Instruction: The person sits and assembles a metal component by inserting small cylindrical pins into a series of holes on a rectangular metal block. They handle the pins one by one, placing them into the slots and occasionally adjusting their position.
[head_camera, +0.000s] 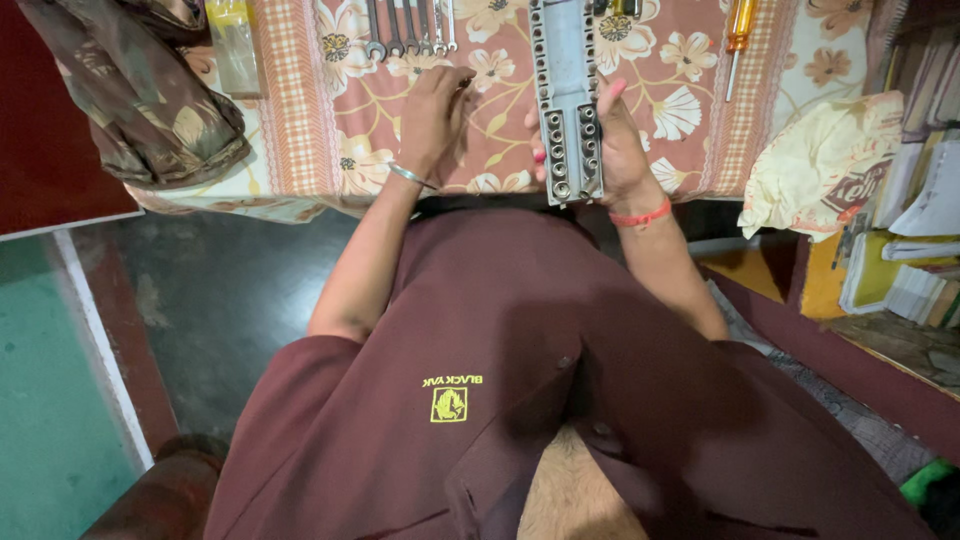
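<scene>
Floral tablecloth (330, 120) over dark floor (230, 290)

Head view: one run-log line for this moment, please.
right hand: holds grey socket rack | left hand: on floral cloth, nothing visibly held | spanners above | yellow-handled screwdriver right

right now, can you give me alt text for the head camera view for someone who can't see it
Seen from above, a person's right hand holds a long grey socket holder rack of metal sockets over a floral pink tablecloth, while the left hand rests on the cloth beside it. A row of steel spanners and an orange-handled screwdriver lie beyond.
</scene>
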